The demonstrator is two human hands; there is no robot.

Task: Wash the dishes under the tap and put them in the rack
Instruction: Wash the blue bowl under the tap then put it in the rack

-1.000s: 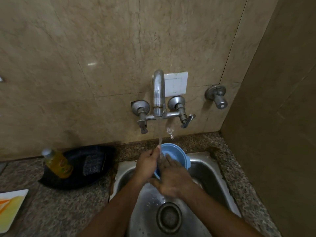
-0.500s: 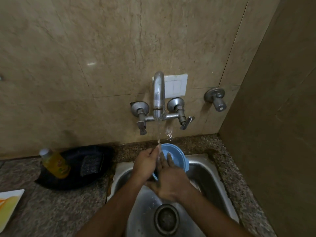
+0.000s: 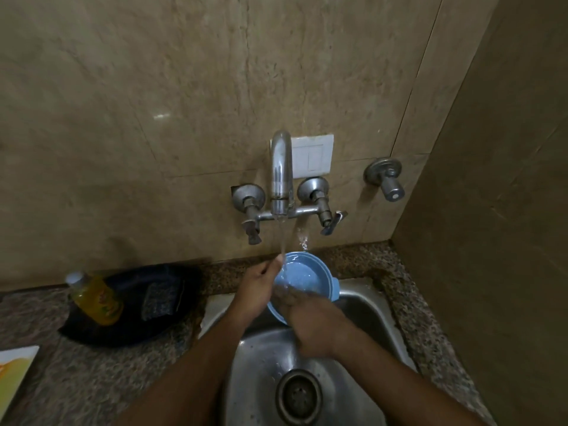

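Observation:
A light blue bowl point(image 3: 304, 276) is tilted toward me over the steel sink point(image 3: 362, 305), under the running tap point(image 3: 280, 176). My left hand point(image 3: 259, 287) grips the bowl's left rim, thumb up near the water stream. My right hand point(image 3: 310, 321) lies across the bowl's near edge, its blurred fingers reaching inside and touching the wet inner surface. Water runs into the bowl. No rack is in view.
A yellow soap bottle point(image 3: 95, 298) leans on a black tray point(image 3: 129, 305) holding a dark scrub pad point(image 3: 161, 298), left of the sink on the granite counter point(image 3: 76, 379). A white and orange plate point(image 3: 13, 372) shows at the left edge. A side wall closes the right.
My right hand has slid down toward the bowl's near edge, uncovering more of the inside. The left hand keeps its hold on the rim.

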